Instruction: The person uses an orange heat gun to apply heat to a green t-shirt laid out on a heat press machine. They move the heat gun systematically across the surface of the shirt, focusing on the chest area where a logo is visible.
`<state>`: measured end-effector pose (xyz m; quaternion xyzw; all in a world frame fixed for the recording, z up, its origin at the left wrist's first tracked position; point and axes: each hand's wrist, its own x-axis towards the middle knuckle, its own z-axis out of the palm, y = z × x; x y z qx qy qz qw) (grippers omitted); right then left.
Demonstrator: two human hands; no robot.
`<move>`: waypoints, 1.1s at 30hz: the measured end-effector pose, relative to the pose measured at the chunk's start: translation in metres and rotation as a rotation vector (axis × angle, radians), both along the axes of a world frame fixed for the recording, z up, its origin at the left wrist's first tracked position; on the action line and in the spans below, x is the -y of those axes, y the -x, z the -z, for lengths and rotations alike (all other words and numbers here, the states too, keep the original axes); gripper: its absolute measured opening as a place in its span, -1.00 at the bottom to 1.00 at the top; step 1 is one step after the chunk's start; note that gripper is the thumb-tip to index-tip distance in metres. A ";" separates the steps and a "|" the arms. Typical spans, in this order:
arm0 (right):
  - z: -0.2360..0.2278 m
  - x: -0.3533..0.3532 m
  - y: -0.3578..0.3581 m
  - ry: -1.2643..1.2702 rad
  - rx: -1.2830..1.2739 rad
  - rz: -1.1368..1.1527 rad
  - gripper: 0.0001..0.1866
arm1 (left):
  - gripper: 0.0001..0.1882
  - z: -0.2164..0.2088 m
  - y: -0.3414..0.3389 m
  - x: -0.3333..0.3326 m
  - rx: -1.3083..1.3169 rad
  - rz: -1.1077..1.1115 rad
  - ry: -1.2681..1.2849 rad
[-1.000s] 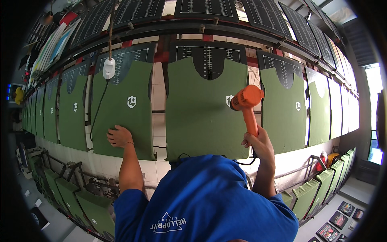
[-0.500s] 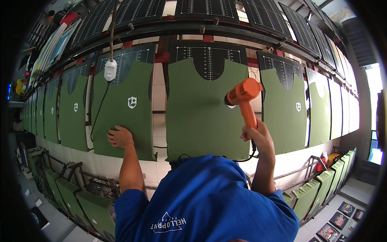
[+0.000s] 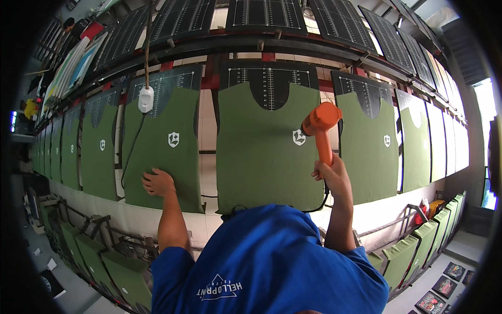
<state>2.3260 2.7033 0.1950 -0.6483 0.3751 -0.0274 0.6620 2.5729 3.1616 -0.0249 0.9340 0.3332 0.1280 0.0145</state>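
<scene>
My right hand (image 3: 334, 177) is wrapped round the handle of an orange heat gun (image 3: 323, 121). The gun is held over the right side of a green shirt panel (image 3: 261, 162), directly before me, its dark nozzle close beside a white shield print (image 3: 298, 137). On the neighbouring green panel (image 3: 162, 118) to the left, my left hand (image 3: 159, 182) lies with its fingers spread, below another white shield print (image 3: 173, 139). Each panel is spread over a black board (image 3: 269, 86) with white ruler marks.
A white power socket (image 3: 146, 99) hangs on a cord above the left panel, its black cable running down across the fabric. More green panels on boards (image 3: 99, 152) continue to both sides. Bare marked boards (image 3: 266, 15) stand in the far row, and green-covered boards (image 3: 400, 251) are behind me.
The heat gun has shifted slightly right and its nozzle has drawn off the shield print, which now shows whole. My left hand stays on the left panel. The view has tilted slightly.
</scene>
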 end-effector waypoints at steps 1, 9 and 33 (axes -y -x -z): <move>0.000 -0.002 0.001 0.019 0.008 0.005 -0.69 | -0.40 -0.001 0.002 0.000 -0.022 -0.003 0.007; 0.009 0.007 0.014 -0.012 0.040 -0.020 -0.75 | -0.36 -0.012 0.009 -0.010 -0.003 0.022 0.066; 0.001 -0.124 0.002 -0.281 0.141 -0.226 -0.47 | -0.71 -0.088 -0.039 -0.161 -0.295 0.719 0.226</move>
